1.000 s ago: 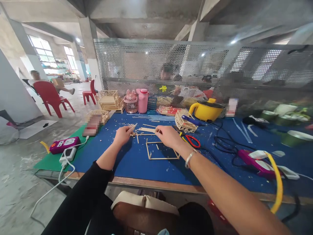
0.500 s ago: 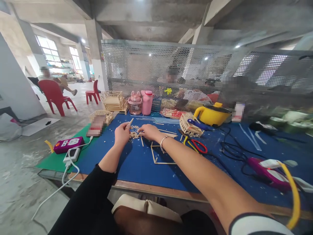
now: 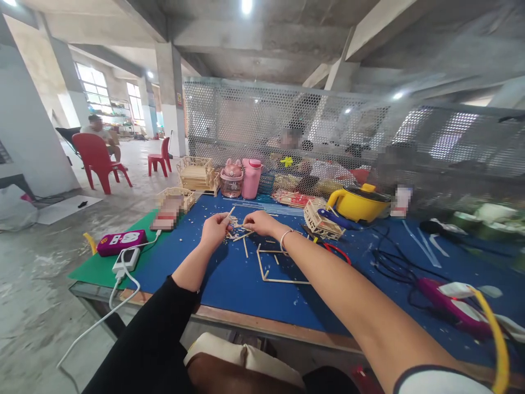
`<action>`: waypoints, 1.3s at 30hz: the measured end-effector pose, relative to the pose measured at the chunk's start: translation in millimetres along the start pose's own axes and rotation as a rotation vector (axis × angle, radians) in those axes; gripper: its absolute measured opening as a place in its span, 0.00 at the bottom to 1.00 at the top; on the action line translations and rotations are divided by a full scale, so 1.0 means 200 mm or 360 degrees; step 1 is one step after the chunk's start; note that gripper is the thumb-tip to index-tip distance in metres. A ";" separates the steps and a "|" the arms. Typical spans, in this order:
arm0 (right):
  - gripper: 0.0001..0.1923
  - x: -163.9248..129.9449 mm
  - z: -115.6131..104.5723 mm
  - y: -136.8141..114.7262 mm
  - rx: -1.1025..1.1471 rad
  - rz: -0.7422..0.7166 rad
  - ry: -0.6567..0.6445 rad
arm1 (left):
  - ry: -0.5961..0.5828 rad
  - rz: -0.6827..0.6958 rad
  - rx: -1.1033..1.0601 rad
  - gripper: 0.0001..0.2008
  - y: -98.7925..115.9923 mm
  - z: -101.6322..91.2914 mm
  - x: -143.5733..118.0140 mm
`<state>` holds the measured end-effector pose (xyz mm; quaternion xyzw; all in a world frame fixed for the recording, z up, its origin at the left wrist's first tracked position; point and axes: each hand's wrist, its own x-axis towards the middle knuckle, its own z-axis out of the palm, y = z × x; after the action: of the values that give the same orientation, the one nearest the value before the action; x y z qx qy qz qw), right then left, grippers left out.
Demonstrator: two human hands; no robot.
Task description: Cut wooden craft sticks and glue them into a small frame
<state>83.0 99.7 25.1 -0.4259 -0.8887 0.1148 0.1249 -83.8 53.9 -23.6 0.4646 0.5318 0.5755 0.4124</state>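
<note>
My left hand (image 3: pixel 216 230) is closed around a thin pale wooden stick (image 3: pixel 232 210), whose tip points up and away from the fingers. Close to its right, my right hand (image 3: pixel 260 222) has its fingertips pinched together low over the blue mat (image 3: pixel 172 279); what they grip, if anything, is too small to make out. Short wooden pieces (image 3: pixel 234 236) lie scattered between the two hands. A single stick (image 3: pixel 245 247) rests just in front of them. Under my right forearm, partly hidden, is an outline of joined sticks (image 3: pixel 283 282) with a short upright peg at one corner.
Behind the hands stand a pink bottle (image 3: pixel 251 180), a pink jar (image 3: pixel 232 183) and a small wooden lattice box (image 3: pixel 322 220). A yellow pot (image 3: pixel 361 203) is at right, near black cables (image 3: pixel 389 254). Left lie a phone (image 3: pixel 167 212) and a purple power strip (image 3: pixel 122 242). A perforated metal screen (image 3: pixel 246 120) closes off the back.
The view has shifted slightly, with the scene sitting lower and further right. My left hand has edged right, still with the stick. My right forearm now covers more of the red and yellow handles.
</note>
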 end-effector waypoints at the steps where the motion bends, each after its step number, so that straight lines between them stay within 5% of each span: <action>1: 0.06 -0.01 0.00 0.01 0.0059 0.0021 0.0033 | -0.0048 -0.0020 -0.0051 0.12 0.00 0.01 -0.01; 6: 0.19 -0.05 -0.01 0.01 0.0507 0.0088 0.0173 | -0.0362 -0.0108 -0.0284 0.15 0.05 0.03 -0.07; 13: 0.09 -0.11 -0.01 -0.06 0.1111 0.0074 0.0188 | -0.0692 -0.0105 -0.0418 0.28 0.09 0.05 -0.13; 18: 0.03 -0.15 0.00 -0.05 0.1247 0.0137 0.0323 | -0.0742 -0.0131 -0.0461 0.25 0.09 0.06 -0.14; 28: 0.08 -0.20 -0.02 -0.05 0.1432 0.0175 0.0619 | -0.0780 -0.0092 -0.0527 0.22 0.10 0.05 -0.14; 39: 0.07 -0.28 -0.04 -0.09 0.1384 0.0191 0.0509 | -0.0861 -0.0025 -0.0322 0.26 0.08 0.07 -0.16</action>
<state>107.1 45.8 31.5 -0.3970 -0.7016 0.4164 0.4204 -63.3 24.6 -10.4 0.5537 0.3458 0.4776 0.5880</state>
